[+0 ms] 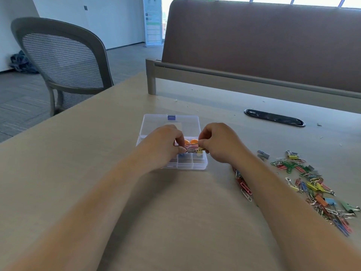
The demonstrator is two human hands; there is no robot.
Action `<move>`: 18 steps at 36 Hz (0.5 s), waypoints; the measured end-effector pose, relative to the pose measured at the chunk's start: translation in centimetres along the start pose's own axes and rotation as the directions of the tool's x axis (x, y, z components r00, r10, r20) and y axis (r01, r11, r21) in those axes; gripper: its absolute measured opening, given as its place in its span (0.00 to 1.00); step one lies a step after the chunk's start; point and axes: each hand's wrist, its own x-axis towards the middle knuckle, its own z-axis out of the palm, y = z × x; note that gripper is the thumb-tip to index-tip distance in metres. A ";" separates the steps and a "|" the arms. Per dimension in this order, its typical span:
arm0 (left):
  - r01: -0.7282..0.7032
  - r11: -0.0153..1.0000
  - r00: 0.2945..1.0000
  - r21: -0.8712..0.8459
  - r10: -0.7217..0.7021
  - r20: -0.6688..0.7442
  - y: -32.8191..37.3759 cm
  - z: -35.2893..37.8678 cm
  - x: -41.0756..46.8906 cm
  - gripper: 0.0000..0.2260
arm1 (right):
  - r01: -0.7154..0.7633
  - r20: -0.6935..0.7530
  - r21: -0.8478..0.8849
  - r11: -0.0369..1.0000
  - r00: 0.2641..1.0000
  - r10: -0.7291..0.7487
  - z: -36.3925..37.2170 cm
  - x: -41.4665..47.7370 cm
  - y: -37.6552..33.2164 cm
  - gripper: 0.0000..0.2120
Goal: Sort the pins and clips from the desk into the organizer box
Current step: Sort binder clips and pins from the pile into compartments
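A clear plastic organizer box (pixel 201 165) lies open mid-desk, its lid (pixel 187 122) folded back with a blue latch. Both hands hover over its compartments. My left hand (pixel 166 141) pinches the wire end of a tangled clip. A small yellow binder clip (pixel 200 150) is pinched by my right hand (pixel 218 141), joined to that same tangle. Two orange pieces (pixel 189 142) sit in a back compartment, and something blue (pixel 181 154) shows under my left fingers. A scattered pile of coloured paper clips and binder clips (pixel 312 184) lies on the desk to the right.
More paper clips (pixel 243 185) lie beside my right forearm. A brown partition (pixel 263 44) runs along the desk's far edge, with a black cable slot (pixel 273 117) in front of it. A mesh chair (pixel 62 61) stands beyond the desk's left corner.
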 end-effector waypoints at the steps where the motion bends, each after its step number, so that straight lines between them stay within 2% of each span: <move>1: -0.001 1.000 1.000 0.000 0.001 0.002 0.0 0.0 0.0 0.03 | 0.001 0.000 0.001 1.000 1.000 -0.001 0.1 0.0 0.0 0.03; 10: -0.019 1.000 1.000 0.001 0.019 0.000 0.1 0.1 0.0 0.01 | -0.012 -0.025 -0.009 1.000 1.000 0.011 0.9 0.3 0.4 0.02; 15: -0.041 0.999 0.999 -0.017 0.041 -0.010 -0.2 0.0 -0.1 0.02 | 0.004 -0.025 0.003 1.000 1.000 -0.004 1.0 0.3 0.4 0.06; 18: -0.040 0.999 0.999 -0.013 0.040 -0.006 -0.2 0.1 0.0 0.01 | 0.015 -0.011 -0.006 1.000 1.000 -0.015 0.9 0.2 0.4 0.05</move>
